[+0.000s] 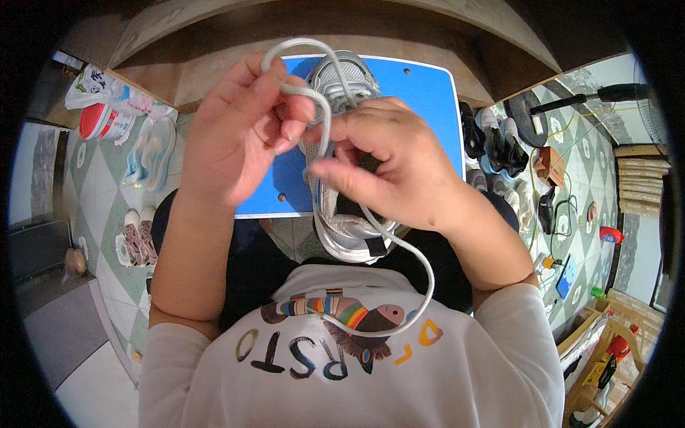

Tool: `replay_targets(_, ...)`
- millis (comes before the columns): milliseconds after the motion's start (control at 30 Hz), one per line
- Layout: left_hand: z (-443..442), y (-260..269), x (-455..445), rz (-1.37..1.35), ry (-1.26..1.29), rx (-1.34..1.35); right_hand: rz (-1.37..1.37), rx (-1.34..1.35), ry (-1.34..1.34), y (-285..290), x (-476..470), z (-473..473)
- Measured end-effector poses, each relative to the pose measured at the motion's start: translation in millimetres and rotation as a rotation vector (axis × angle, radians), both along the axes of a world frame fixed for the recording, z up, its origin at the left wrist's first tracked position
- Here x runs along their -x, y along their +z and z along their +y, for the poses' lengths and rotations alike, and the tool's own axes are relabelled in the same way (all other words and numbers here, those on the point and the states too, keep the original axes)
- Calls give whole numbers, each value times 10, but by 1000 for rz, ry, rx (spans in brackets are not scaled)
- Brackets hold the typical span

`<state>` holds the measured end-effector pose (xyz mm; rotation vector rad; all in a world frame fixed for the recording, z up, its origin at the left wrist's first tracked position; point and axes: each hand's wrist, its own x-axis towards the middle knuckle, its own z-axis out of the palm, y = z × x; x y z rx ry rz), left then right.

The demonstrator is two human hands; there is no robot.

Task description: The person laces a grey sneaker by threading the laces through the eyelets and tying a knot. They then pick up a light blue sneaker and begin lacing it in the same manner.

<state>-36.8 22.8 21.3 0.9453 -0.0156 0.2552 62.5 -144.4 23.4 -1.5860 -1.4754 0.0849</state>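
A grey and white sneaker (348, 241) points away from me, its toe over a blue board with a white edge (423, 123) and its heel past the near edge. My left hand (246, 117) is raised at the shoe's left side, its fingers pinching a white shoelace (310, 43) that loops above them. My right hand (396, 155) lies over the shoe's tongue and opening, thumb and fingers beside the lace; its fingertips are partly hidden, so its hold is unclear. One length of lace hangs past the heel and curves over my white shirt.
A wooden shelf (412, 51) stands behind the board. Several pairs of shoes (508, 144) and a cardboard box (550, 166) are on the tiled floor at right, with cables near them. At left are pale blue shoes (152, 152), a red and white tub (107, 122) and pink shoes (140, 238).
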Motion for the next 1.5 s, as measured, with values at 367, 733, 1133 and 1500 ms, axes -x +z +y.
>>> replay_targets(367,40,-189,-110,266,-172,-882,706,-251,-67,-3,-365,20)
replay_targets(733,136,-162,-192,225,19,-570,-193,158,-208,-13,-300,14)
replay_targets(1133,125,-248,-213,223,-32,-522,-146,239,-178,-146,-199,2)
replay_targets(1500,143,-311,-178,209,-39,-608,-127,219,-183,-206,-191,3)
